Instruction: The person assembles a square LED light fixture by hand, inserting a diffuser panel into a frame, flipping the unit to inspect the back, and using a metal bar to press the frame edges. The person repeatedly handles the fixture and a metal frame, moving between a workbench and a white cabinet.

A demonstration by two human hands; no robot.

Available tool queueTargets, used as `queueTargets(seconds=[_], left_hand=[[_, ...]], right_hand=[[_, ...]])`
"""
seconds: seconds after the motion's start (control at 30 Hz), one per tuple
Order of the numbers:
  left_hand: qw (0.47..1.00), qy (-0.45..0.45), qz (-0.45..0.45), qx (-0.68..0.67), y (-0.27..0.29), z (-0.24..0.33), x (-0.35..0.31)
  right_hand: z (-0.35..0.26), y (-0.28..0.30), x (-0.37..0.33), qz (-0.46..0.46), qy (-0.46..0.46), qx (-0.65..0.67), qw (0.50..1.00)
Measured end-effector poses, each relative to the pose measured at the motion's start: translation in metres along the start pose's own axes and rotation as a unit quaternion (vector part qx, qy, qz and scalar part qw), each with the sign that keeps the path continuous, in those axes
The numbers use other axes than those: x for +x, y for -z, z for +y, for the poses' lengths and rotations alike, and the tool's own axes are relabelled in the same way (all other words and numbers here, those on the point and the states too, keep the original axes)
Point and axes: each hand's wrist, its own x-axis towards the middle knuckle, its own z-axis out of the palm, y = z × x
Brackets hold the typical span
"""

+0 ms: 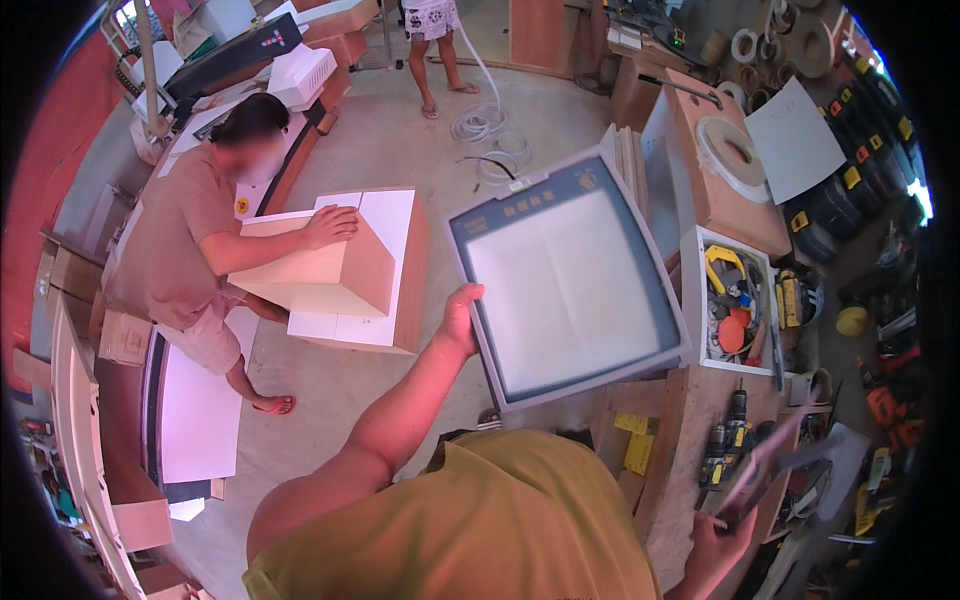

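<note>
My left hand (460, 318) grips the left edge of a rectangular panel (565, 295). The panel has a light grey rim, a dark border with small gold markings along the top, and a large pale middle. It is held up in front of me, slightly tilted. Low at the right, my right hand (722, 545) is closed on a thin flat piece (765, 460), pinkish and dark, smeared by motion so its kind is unclear. Close to that hand, cordless drills (728, 435) lie on a wooden surface.
A co-worker (180, 240) at the left bends over a pale wooden box (320, 265) on a white-topped cabinet (405, 270). Another person's legs (437, 60) stand at the back near a coiled hose (480, 122). A tool-filled drawer (735, 310) stands right of the panel.
</note>
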Motion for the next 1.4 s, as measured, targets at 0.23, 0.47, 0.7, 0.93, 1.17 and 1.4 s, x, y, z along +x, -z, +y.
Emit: queueTargets(seconds=[0.23,0.47,0.7,0.93,1.17,1.4], left_hand=[[0.993,-0.101,0.049,0.024,0.021,0.049,0.05],[0.981,-0.155,0.114,-0.015,0.052,0.126,0.151],[0.932,-0.302,0.2,0.009,-0.008,0.212,0.247],[0.918,-0.336,0.211,-0.031,-0.022,0.278,0.328],[0.906,-0.329,0.255,-0.075,0.012,0.336,0.427],[0.9,-0.325,0.285,-0.051,0.069,0.433,0.542]], right_hand=[[-0.123,-0.142,0.07,-0.278,0.062,0.085,0.955],[-0.177,-0.268,0.177,-0.435,0.138,0.0,0.89],[-0.239,-0.36,0.291,-0.502,0.125,-0.041,0.855],[-0.289,-0.435,0.375,-0.497,0.176,-0.063,0.847],[-0.341,-0.549,0.414,-0.547,0.107,-0.023,0.83],[-0.414,-0.735,0.464,-0.616,0.068,0.004,0.785]])
